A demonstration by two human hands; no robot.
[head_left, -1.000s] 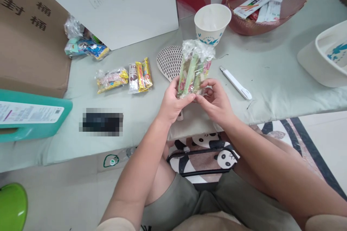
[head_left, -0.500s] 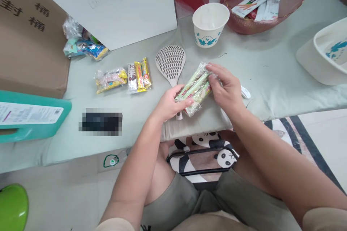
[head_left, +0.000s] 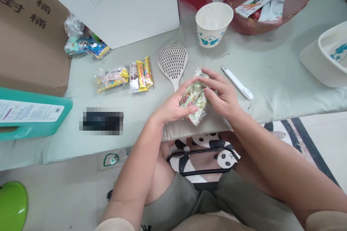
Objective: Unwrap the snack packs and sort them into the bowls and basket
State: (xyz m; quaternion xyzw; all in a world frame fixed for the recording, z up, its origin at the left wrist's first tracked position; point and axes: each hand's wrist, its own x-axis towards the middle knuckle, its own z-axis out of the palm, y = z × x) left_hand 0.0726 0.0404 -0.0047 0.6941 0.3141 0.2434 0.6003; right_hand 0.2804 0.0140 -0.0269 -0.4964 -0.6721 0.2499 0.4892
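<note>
In the head view, we see our left hand (head_left: 172,105) grasping a packet (head_left: 199,108) of crinkled, glossy clear film around pale-green wrapped pieces, thumb across its front. The packet is held over the front edge of the table, between both hands. Our right hand (head_left: 223,96) meets its upper right side with bent fingers; we cannot tell whether they pinch the film or just rest on it.

Behind lies a flat skimmer (head_left: 172,61), its rounded head pierced with oval holes, on smooth, faintly creased pale cloth (head_left: 271,68). Near it stands a tapered white cup (head_left: 210,39) with blue leaf prints; a slim white cutter (head_left: 237,83) lies right of the packet. The bowl (head_left: 255,29) is ribbed, translucent and reddish.

Our fingers cover much of the packet, and glare blurs its print. The skimmer's handle is partly hidden, the white tub (head_left: 316,59) cut off at right, and a dark object (head_left: 102,121) pixelated.
</note>
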